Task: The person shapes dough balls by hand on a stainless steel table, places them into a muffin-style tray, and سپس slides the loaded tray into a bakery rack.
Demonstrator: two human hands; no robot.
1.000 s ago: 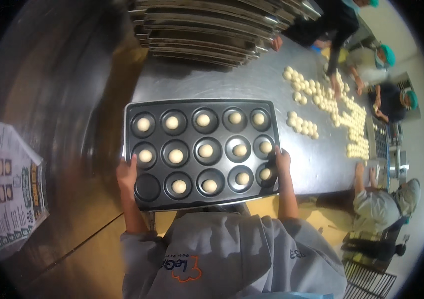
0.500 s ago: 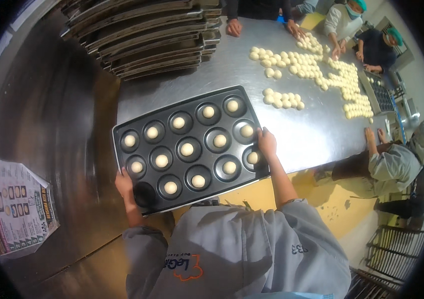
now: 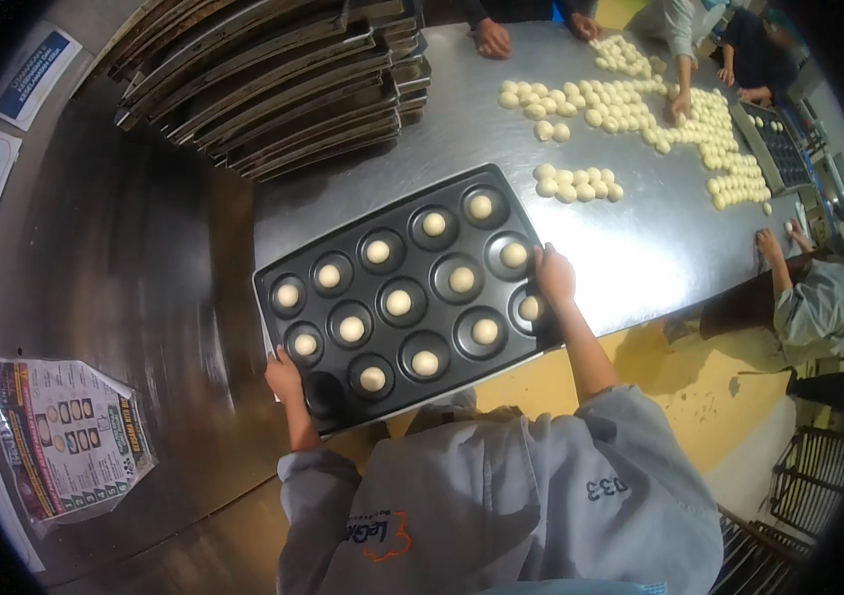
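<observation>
Gripping the dark muffin tray (image 3: 412,288) at both short ends | our left hand (image 3: 283,379) and right hand (image 3: 553,276) closed on its rim | tray over steel table (image 3: 640,248) edge | dough balls (image 3: 577,184) beyond.

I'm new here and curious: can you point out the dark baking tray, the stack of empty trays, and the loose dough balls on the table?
dark baking tray (image 3: 397,260): head view, flat between cups.
stack of empty trays (image 3: 273,89): head view, stacked edges.
loose dough balls (image 3: 574,185): head view, nearest cluster.
</observation>
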